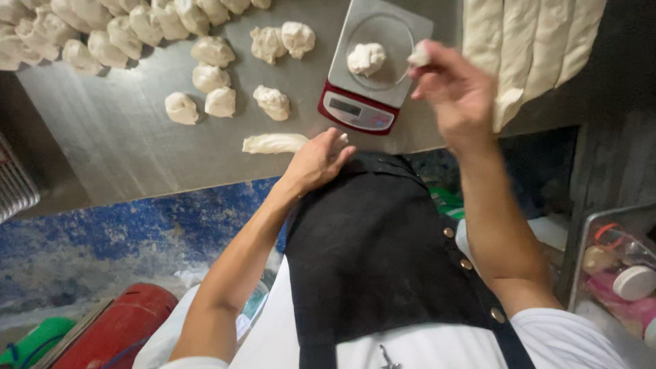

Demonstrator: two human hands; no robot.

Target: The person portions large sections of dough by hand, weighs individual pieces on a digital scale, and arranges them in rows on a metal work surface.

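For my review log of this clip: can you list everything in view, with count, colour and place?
scale: one, red base with steel platform, table centre.
dough lump: one, off-white, on the scale.
dough portions: many, off-white, spread over the table's left and top.
dough log: one, off-white, near table edge.
dough strips: several, off-white, top right.
table: one, grey steel.
cylinder: one, red, on the floor, bottom left.
tray: one, clear, holding containers, right.
apron: one, black.
left hand: resting on the log's end.
right hand: pinching a small dough bit beside the scale.
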